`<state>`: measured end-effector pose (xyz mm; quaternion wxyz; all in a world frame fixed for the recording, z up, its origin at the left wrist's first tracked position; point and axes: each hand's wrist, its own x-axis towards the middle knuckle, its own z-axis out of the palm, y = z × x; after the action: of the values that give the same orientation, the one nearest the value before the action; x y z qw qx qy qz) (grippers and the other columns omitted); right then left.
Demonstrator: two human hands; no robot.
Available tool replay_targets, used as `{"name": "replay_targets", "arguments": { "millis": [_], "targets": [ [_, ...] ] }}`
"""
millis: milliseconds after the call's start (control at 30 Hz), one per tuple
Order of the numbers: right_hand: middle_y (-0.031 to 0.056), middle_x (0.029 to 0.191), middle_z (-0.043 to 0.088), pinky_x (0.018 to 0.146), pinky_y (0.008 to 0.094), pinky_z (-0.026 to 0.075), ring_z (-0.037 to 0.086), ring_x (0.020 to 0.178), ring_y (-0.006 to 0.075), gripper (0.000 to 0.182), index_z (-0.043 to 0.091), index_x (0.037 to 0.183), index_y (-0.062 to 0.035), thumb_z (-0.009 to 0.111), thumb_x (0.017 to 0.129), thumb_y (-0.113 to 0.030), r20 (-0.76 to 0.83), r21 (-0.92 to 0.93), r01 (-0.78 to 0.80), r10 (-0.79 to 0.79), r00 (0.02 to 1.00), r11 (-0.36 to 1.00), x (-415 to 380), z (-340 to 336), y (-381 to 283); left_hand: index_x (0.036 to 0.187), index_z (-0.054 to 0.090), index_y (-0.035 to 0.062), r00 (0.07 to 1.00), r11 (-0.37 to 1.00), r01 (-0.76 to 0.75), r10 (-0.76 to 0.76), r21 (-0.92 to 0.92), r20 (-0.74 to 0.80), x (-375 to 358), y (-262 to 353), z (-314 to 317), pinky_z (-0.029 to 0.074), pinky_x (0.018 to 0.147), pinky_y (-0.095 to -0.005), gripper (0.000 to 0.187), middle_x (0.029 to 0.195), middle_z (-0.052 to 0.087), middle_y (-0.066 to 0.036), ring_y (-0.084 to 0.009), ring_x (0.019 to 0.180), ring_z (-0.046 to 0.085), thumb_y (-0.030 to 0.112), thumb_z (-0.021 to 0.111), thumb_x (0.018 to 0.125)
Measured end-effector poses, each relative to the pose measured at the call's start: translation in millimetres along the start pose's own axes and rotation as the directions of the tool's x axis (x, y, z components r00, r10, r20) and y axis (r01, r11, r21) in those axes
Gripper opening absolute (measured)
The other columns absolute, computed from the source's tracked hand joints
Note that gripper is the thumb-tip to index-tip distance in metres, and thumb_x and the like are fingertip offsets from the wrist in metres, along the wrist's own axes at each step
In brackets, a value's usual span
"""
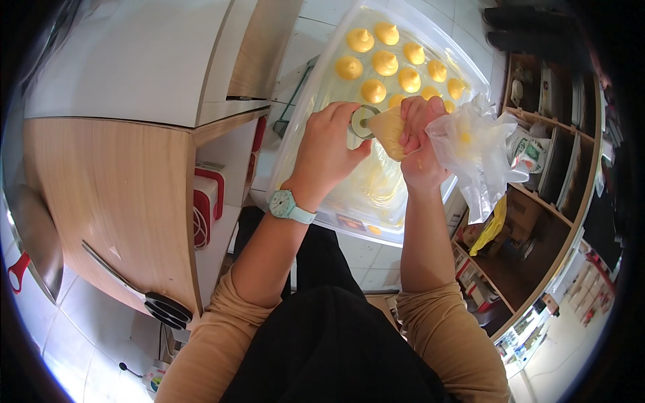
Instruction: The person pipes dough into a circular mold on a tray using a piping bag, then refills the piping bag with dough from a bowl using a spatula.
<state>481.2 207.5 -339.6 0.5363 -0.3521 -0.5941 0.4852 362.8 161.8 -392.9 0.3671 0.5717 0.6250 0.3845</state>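
Piping step is under way, approx. half the tray looks filled, judging by the bare near end.

Far left: wooden counter [107,195] w/ a white top [134,54]; a red-and-white box [207,205] sits on a shelf under it, and a black-handled utensil [144,289] lies at the counter's near edge.

Left hand [327,151], w/ a teal wristwatch [287,205] on the wrist, has its grip closed around the metal nozzle [363,121], fingers curled over the top, thumb underneath. Nozzle points down at the clear plastic tray [306,101], just near of the last dollop.

Centre: yellow dollops [386,62] stand in rows on the tray's far half, each peaked, apart from one another. Near half shows only pale smears.

Right hand [420,144]: grip shut tight on the piping bag [393,131], squeezing the filled cone; the slack clear top of the bag [474,151] billows out to the right.

Next move, I'd judge: a steady squeeze from the right hand, left hand keeps the nozzle upright, then a clean lift to peak it, and shift to the next free spot in the row w/o touching neighbours.

Right: wooden shelves [557,201] hold packets and boxes, well apart from the tray. Nothing blocks the tray; the slack bag top hangs beside the right-hand dollops and could brush them.
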Motion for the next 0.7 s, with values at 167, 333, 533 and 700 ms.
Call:
{"name": "replay_targets", "arguments": {
  "millis": [167,333,533,700],
  "targets": [
    [-0.0017,0.053,0.031,0.063,0.0324,0.035,0.034,0.05,0.0118,0.021,0.045,0.07,-0.0069,0.042,0.09,-0.012,-0.022,-0.088,0.043,-0.045,0.999,0.995,0,1,0,0.107,0.057,0.0019,0.999,0.999,-0.024,0.025,0.029,-0.038,0,-1,1,0.047,0.077,-0.0344,0.048,0.1,0.06,-0.013,-0.0254,0.083,0.058,0.01,0.076,0.063],
    [-0.0032,0.075,0.035,0.06,0.022,0.029,0.034,0.069,0.0076,0.018,0.043,0.083,-0.008,0.053,0.085,-0.023,0.032,0.02,-0.061,0.06,0.998,0.998,-7,-7,3,0.107,0.057,0.0018,0.999,0.999,-0.031,0.032,0.032,-0.04,0,-1,1,0.048,0.077,-0.0344,0.049,0.101,0.06,-0.013,-0.0253,0.083,0.058,0.011,0.076,0.063],
    [-0.0048,0.079,0.035,0.06,0.019,0.027,0.032,0.072,0.0061,0.014,0.041,0.085,-0.0085,0.052,0.087,-0.017,0.077,0.266,-0.187,0.173,0.982,0.946,-8,-8,2,0.107,0.057,0.0022,0.999,0.998,-0.031,0.032,0.046,-0.033,0,-1,1,0.048,0.077,-0.0342,0.049,0.101,0.06,-0.013,-0.0252,0.083,0.058,0.011,0.076,0.063],
    [-0.0047,0.078,0.035,0.058,0.0189,0.027,0.032,0.071,0.0055,0.011,0.04,0.083,-0.0092,0.051,0.086,-0.011,0.099,0.041,-0.106,0.101,0.99,0.994,-7,-10,1,0.107,0.057,0.0023,0.998,0.998,-0.035,0.037,0.053,-0.042,-1,-1,2,0.048,0.077,-0.0341,0.049,0.101,0.06,-0.012,-0.025,0.084,0.058,0.011,0.077,0.063]
  ]
}}
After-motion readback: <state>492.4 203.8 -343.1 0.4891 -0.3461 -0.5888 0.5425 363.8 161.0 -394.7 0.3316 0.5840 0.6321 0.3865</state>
